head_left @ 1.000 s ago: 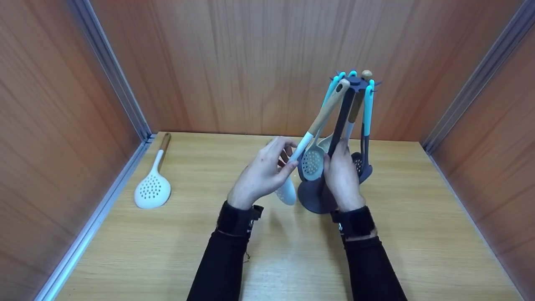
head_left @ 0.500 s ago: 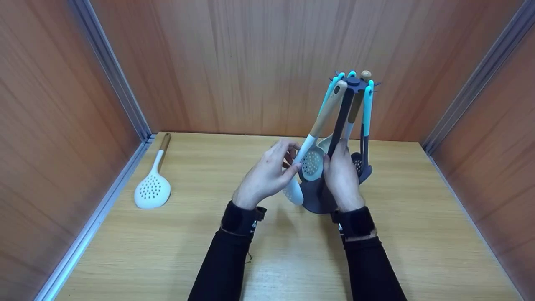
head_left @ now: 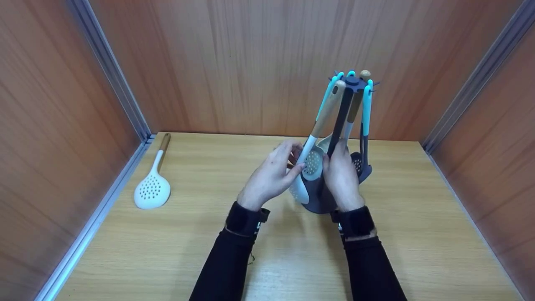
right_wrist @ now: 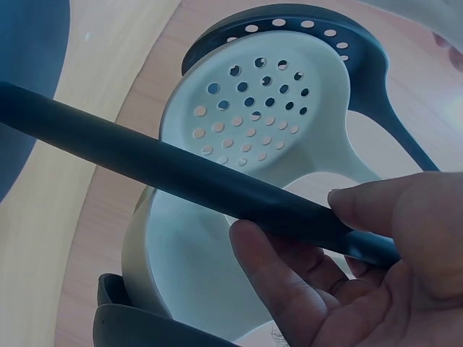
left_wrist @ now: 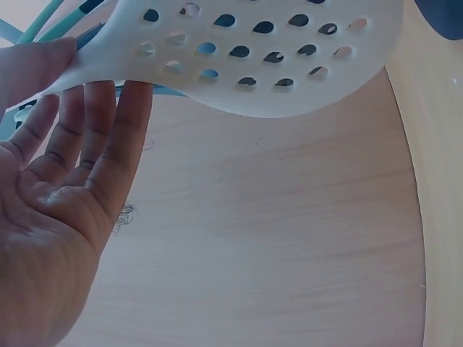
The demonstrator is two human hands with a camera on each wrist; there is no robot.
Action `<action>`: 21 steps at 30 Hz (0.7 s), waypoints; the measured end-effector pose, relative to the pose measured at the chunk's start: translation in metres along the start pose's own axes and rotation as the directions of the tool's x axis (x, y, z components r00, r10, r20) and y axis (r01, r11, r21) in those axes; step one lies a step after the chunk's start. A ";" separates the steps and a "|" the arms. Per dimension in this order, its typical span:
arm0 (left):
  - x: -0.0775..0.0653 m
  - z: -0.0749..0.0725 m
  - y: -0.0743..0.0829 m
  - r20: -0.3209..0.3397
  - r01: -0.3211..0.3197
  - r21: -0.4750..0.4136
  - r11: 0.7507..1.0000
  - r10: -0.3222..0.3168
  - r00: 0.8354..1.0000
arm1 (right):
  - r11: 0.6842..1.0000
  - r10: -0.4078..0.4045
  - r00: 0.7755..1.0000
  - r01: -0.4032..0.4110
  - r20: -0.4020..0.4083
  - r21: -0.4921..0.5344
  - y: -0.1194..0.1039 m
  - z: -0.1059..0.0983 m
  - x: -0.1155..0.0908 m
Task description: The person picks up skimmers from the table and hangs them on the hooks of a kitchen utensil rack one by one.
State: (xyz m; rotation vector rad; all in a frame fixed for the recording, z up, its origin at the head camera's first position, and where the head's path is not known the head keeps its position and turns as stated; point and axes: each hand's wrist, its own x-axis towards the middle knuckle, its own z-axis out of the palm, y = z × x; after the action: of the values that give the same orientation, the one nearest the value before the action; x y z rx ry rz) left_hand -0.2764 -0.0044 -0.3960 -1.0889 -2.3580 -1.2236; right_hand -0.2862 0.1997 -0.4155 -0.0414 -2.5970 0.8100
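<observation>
My left hand (head_left: 271, 174) pinches the white neck of a perforated skimmer (left_wrist: 268, 50) between thumb and fingers. The skimmer's wooden handle leans up to the right, its tip overlapping the top of a dark utensil stand (head_left: 342, 119) in the head view. My right hand (head_left: 342, 177) grips that stand's upright pole (right_wrist: 166, 170), thumb on one side and fingers curled on the other. Around the pole hang several utensils, among them a pale green skimmer (right_wrist: 253, 108), a dark perforated one (right_wrist: 376, 65) and turquoise-handled tools (head_left: 367, 108). The hook behind the wooden handle's tip is hidden.
A second white skimmer (head_left: 152, 190) with a wooden handle lies on the left of the light wooden table (head_left: 200, 259). Wood-grain panels (head_left: 250, 67) with grey metal edging enclose the back and both sides. The stand's round dark base (head_left: 319, 202) rests near the middle right.
My left hand has moved slightly right with the skimmer, bringing its head in front of the stand's base and its handle more upright. The right hand stays on the pole.
</observation>
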 end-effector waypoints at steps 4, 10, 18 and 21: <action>0.000 0.005 0.001 0.010 0.024 0.028 0.999 -0.024 1.000 | 1.000 -0.004 1.000 0.004 -0.001 0.000 0.000 0.000 0.000; 0.001 0.013 0.003 -0.001 0.060 0.083 0.995 -0.060 0.998 | 1.000 0.000 1.000 0.000 0.001 0.003 -0.001 -0.001 0.000; 0.004 0.025 0.008 -0.067 0.027 0.169 0.985 -0.015 0.998 | 1.000 -0.020 1.000 0.020 -0.019 0.022 0.000 0.000 0.000; 0.005 0.027 0.007 -0.086 0.039 0.157 0.987 -0.025 0.996 | 1.000 -0.018 1.000 0.018 -0.011 0.024 -0.001 0.000 0.000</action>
State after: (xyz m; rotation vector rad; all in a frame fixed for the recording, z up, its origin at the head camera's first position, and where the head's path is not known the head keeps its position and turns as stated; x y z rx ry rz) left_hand -0.2722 0.0221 -0.4058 -0.9342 -2.3706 -1.0499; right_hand -0.2860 0.1994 -0.4149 -0.0154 -2.5732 0.8328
